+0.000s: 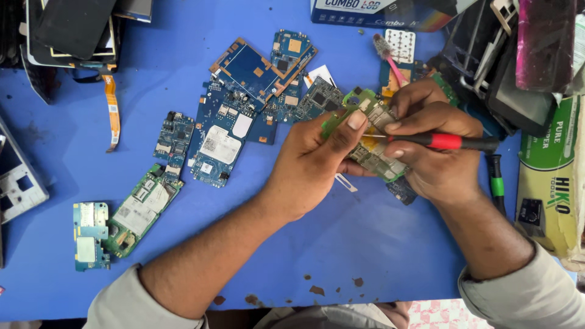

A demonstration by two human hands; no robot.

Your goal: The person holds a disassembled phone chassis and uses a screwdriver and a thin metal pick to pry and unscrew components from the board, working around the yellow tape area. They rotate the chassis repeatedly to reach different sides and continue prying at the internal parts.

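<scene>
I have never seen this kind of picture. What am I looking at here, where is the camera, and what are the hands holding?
There is no machine here: a person works with two bare hands. The one picture comes from a camera worn on the person's head, looking down at a blue table.

The left hand holds a small green circuit board up above the table. The right hand holds a screwdriver with a red and black handle, its thin tip against that board.

On the table lie many other circuit boards, mostly blue ones and a green one at the left. An orange flat cable, a pink brush and cardboard boxes lie around the edges.
</scene>
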